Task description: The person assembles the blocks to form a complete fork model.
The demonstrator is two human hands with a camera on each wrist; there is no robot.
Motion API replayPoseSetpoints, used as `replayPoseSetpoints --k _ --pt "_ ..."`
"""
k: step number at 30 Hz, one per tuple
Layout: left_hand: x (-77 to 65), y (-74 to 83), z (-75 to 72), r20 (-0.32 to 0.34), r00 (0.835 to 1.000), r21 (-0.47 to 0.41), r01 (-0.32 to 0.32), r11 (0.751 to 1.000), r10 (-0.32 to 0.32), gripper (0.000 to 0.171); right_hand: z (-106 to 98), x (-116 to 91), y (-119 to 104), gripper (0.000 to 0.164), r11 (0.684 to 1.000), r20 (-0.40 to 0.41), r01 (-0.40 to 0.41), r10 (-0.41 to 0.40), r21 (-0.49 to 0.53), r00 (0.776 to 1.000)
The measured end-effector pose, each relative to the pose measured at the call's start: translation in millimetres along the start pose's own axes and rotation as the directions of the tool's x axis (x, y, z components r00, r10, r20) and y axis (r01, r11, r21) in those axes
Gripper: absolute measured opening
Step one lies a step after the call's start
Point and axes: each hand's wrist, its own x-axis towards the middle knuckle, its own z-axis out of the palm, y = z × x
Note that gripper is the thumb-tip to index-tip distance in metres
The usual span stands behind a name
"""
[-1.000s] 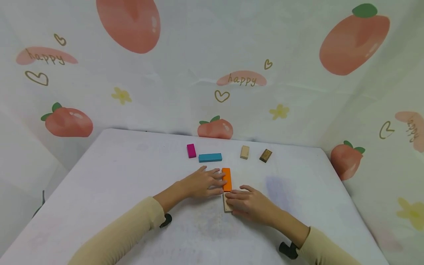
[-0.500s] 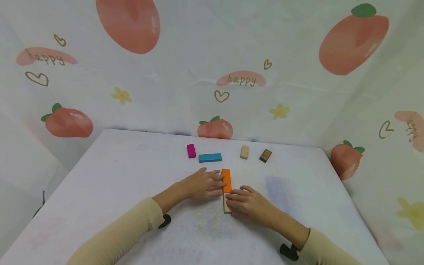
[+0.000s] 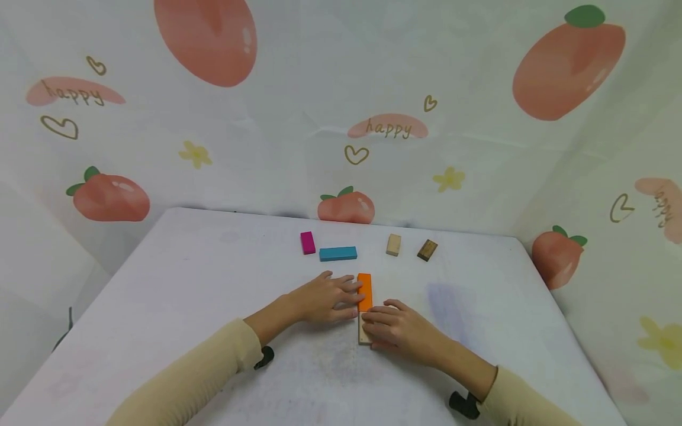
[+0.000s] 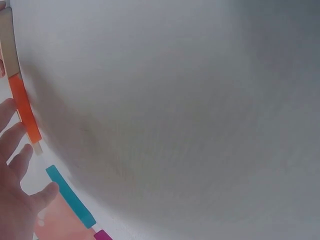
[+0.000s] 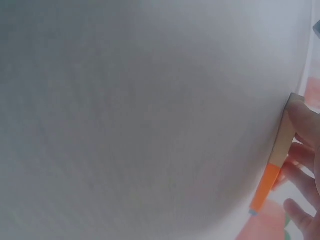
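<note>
An orange block (image 3: 364, 284) and a pale wooden block (image 3: 364, 337) lie end to end on the white table, forming one line that runs toward the person. My left hand (image 3: 327, 297) reaches in from the left, fingers spread, fingertips touching the orange block. From the right, my right hand (image 3: 402, 331) rests its fingers over the pale wooden block and covers part of it. In the right wrist view, the right thumb (image 5: 303, 117) lies on the near end of that block. No finger shows along its left side in the left wrist view.
Beyond the hands lie a blue block (image 3: 338, 254), a magenta block (image 3: 308, 243), a small pale wooden block (image 3: 393, 245) and a dark brown block (image 3: 427, 250). Behind the table (image 3: 160, 331) hangs a printed white cloth (image 3: 298, 89).
The orange and pale wooden blocks have slid slightly toward the person, with both hands on them. The blocks at the back have not moved.
</note>
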Motion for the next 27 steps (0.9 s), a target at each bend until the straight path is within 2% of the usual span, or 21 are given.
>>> replayPoseSetpoints --k 7,15,21,27 --pt "0.8 -1.2 1.5 0.005 1.000 0.025 0.007 1.000 -0.007 0.047 0.4 -1.0 1.8 0.038 1.000 0.007 -0.005 0.005 0.007 1.000" --pt "1.2 -1.6 2.3 0.010 1.000 0.015 0.016 1.000 -0.016 0.047 1.4 -1.0 2.8 0.037 1.000 0.002 -0.011 0.011 0.021 1.000" --pt "0.8 -1.4 2.4 0.014 1.000 0.017 0.021 1.000 -0.022 0.047 0.9 -1.1 4.1 0.037 0.999 0.033 -0.024 0.022 0.040 0.999" --pt "0.6 -1.2 0.6 0.024 0.999 0.015 0.022 1.000 -0.023 0.048 -5.2 -3.6 8.3 0.038 0.990 0.027 -0.053 0.050 0.128 0.998"
